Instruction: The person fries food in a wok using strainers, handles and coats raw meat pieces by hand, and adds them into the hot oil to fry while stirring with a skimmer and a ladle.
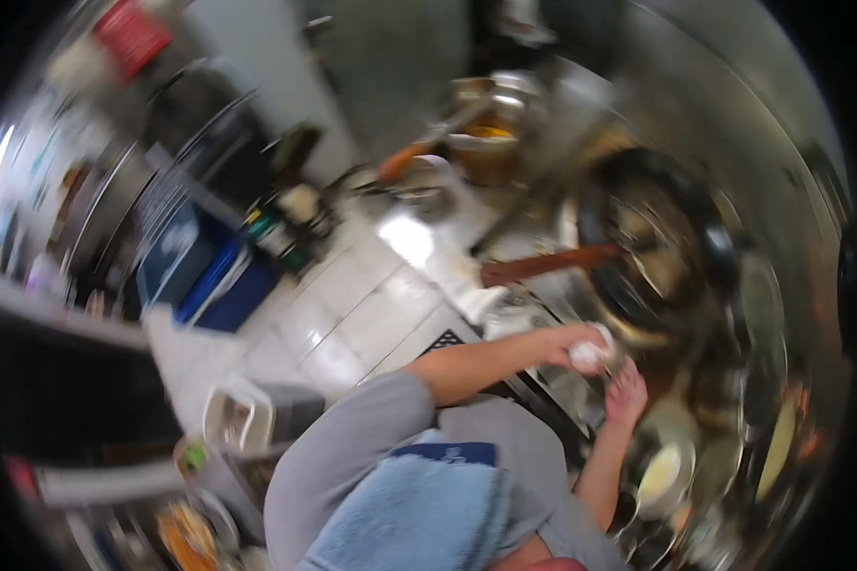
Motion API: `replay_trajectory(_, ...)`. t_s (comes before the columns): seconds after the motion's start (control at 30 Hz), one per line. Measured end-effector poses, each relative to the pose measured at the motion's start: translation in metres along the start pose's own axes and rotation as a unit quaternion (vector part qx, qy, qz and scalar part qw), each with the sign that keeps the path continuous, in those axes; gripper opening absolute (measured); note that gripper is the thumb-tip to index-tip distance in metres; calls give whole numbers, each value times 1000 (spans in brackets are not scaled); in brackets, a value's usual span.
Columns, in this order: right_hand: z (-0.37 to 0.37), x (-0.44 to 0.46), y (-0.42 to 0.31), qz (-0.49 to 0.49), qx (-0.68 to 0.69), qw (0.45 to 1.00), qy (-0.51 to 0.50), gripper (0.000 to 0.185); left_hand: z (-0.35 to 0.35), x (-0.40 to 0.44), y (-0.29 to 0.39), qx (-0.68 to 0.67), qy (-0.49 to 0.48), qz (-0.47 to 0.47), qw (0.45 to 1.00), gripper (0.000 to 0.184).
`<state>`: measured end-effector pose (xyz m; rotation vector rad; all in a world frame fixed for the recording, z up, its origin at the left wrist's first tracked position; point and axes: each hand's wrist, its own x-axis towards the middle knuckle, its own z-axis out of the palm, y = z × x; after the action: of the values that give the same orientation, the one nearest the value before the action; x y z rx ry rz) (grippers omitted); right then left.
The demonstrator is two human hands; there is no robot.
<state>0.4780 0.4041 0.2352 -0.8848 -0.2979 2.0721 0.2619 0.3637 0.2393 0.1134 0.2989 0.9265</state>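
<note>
My left hand (573, 344) is wrapped around a small, rounded white thing (588, 356); blur hides what kind it is. Close below it is my right hand (626, 396), its fingers slightly bent and apart, with nothing visible in them. Both hands are over the near side of the stove area. Just beyond them sits a large dark wok (652, 238), and a wooden handle (552, 264) reaches out from it to the left. Whether the right fingers touch the white thing cannot be made out.
Metal pots (486, 152) stand at the back, one with orange contents. A bowl with pale yellow contents (662, 473) is right of my right forearm. Blue bins (224, 285) and a white bin (239, 416) stand on the left by the tiled floor (352, 324).
</note>
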Motion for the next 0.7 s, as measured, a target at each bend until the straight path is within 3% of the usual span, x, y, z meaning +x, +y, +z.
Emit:
replay_trajectory(0.03, -6, 6, 1, -55, 14, 998, 30, 14, 11, -7, 3, 10, 52, -2, 999, 26)
replay_trajectory(0.07, -14, 11, -4, -109, 23, 992, 63, 25, -6, 5, 5, 8, 4, -24, 1000, 29)
replay_trajectory(0.1, 8, -1, -17, -227, -10, 974, 19, 24, 5, -1, 9, 36, 46, -23, 998, 30)
replay_trajectory(0.17, 68, -29, -64, -375, -119, 918, 50, 21, 22, -6, 14, 61, 114, -34, 991, 35)
replay_trajectory(0.2, 73, -26, -90, -431, -146, 890, 1, 12, 22, -3, 15, 52, 97, -41, 993, 35)
replay_trajectory(0.23, 89, -22, -110, -440, -175, 881, 10, 16, 26, -2, 16, 63, 106, -53, 991, 33)
replay_trajectory(0.27, 99, -1, -127, -538, -450, 708, 82, 23, 30, 0, 16, 56, 86, -73, 992, 33)
replay_trajectory(0.3, 105, 22, -137, -549, -546, 632, -17, 21, 36, 3, 13, 55, 104, -76, 990, 34)
replay_trajectory(0.33, 125, 32, -151, -542, -705, 449, -88, 14, 42, 2, 10, 52, 119, -72, 989, 34)
replay_trajectory(0.37, 134, 41, -155, -427, -812, 379, -122, 13, 48, 2, 7, 59, 115, -78, 988, 34)
replay_trajectory(0.47, 122, 78, -190, -387, -884, 248, -88, 14, 54, 1, 0, 67, 111, -78, 988, 34)
replay_trajectory(0.57, 119, 66, -210, -606, -709, 356, 63, 21, 48, -3, -3, 59, 112, -67, 990, 33)
replay_trajectory(0.6, 137, 24, -194, -612, -670, 409, 96, 20, 47, -2, -2, 64, 107, -62, 990, 33)
replay_trajectory(0.7, 116, -49, -129, -420, -543, 725, 53, 21, 52, -3, 7, 82, 92, -52, 991, 29)
